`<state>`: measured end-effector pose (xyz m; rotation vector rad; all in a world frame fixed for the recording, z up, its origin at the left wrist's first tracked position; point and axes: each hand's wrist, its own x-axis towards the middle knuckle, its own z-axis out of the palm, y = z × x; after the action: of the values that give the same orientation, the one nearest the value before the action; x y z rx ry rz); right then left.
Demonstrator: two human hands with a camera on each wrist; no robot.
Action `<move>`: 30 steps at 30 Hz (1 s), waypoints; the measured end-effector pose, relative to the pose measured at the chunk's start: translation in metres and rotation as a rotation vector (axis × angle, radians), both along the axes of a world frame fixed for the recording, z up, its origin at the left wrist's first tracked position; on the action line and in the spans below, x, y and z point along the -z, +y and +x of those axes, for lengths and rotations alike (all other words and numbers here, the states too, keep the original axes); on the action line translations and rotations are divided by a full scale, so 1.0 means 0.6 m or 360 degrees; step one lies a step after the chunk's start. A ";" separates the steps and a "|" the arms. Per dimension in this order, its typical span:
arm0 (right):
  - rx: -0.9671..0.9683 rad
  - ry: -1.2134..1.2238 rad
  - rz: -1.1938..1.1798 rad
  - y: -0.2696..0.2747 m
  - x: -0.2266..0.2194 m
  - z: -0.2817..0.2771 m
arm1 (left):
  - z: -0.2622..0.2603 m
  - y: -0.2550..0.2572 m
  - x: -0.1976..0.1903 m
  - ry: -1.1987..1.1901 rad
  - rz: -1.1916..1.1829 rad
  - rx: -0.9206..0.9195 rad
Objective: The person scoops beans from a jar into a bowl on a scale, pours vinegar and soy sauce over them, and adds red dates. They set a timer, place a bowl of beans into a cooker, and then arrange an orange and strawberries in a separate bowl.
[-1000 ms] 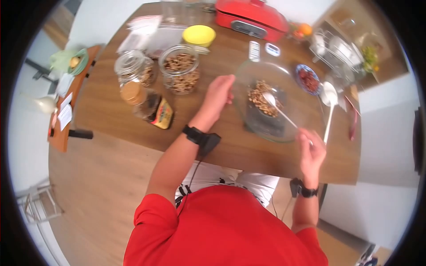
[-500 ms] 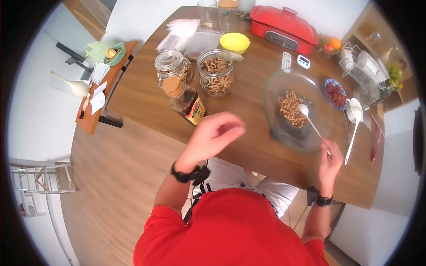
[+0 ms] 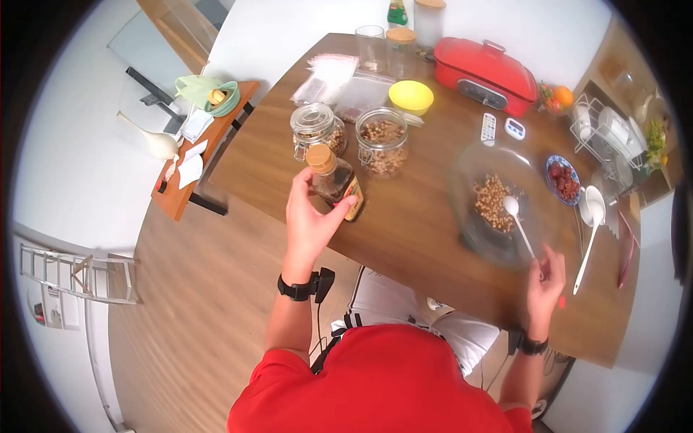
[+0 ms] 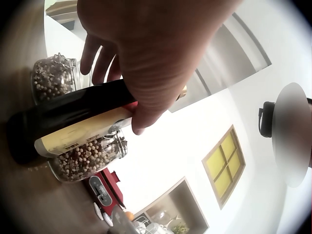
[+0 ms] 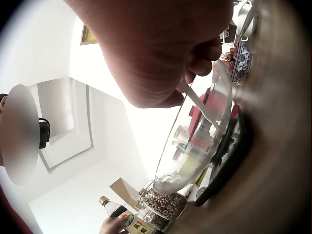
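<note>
My left hand (image 3: 307,229) grips a dark sauce bottle (image 3: 333,180) with an orange cap and yellow label, upright near the table's front edge. In the left wrist view the thumb presses the bottle's label (image 4: 78,134), and the other fingers reach around the far side. My right hand (image 3: 546,287) pinches the handle of a white spoon (image 3: 512,207). The spoon's head rests among brown nuts or beans (image 3: 494,196) in a large glass bowl (image 3: 521,159). A black flat base (image 5: 224,156) shows under the bowl in the right wrist view.
Two glass jars (image 3: 382,153) of mixed nuts or beans stand behind the bottle. Behind are a yellow bowl (image 3: 411,95), plastic bags (image 3: 328,76) and a red cooker (image 3: 485,71). At right lie a patterned dish (image 3: 563,179) of dark red pieces and a white ladle (image 3: 588,242).
My left hand has left the bowl's side, crossed leftward over the table front and taken hold of the bottle. The right hand keeps the spoon in the bowl. The head view has shifted.
</note>
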<state>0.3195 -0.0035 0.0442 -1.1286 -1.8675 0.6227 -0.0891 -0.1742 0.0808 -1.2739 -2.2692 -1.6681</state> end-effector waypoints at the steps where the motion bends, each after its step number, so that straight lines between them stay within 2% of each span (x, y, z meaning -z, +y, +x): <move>1: 0.0014 -0.0038 -0.0001 -0.002 -0.003 -0.002 | -0.002 0.001 -0.003 -0.0133 -0.0045 0.0016; 5: -0.0044 -0.0029 0.0099 -0.007 -0.006 0.008 | -0.008 0.000 -0.009 -0.0071 -0.0024 0.0024; 7: -0.0066 -0.0078 0.0154 -0.012 -0.023 0.010 | -0.019 -0.004 -0.013 -0.0158 -0.0114 0.0071; 10: 0.0007 -0.0150 0.0246 -0.009 -0.038 0.031 | -0.036 -0.008 -0.042 -0.0190 -0.0096 0.0261; 14: 0.0059 -0.0162 0.0305 0.011 -0.067 0.059 | -0.069 -0.011 -0.146 -0.0425 -0.0013 0.0584; 17: 0.0143 -0.0243 0.0337 0.028 -0.088 0.075 | -0.132 0.017 -0.223 -0.0399 0.0002 0.0760; 20: 0.0184 -0.0191 0.0366 0.043 -0.101 0.076 | -0.195 0.085 -0.301 -0.0384 0.0053 0.0855; 23: 0.0266 -0.0256 0.0344 0.051 -0.115 0.074 | -0.288 0.183 -0.346 -0.0173 0.0024 0.0883; 27: 0.0394 -0.0322 0.0276 0.060 -0.126 0.074 | -0.406 0.347 -0.354 0.0038 -0.0066 0.0778; 30: 0.0497 -0.0388 0.0221 0.073 -0.119 0.093 | -0.489 0.476 -0.319 0.0076 -0.0091 0.0713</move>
<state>0.3751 0.0404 0.1159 -1.4152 -1.8478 0.1819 -0.3823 0.1114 0.2723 -1.9266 -2.1280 -1.6691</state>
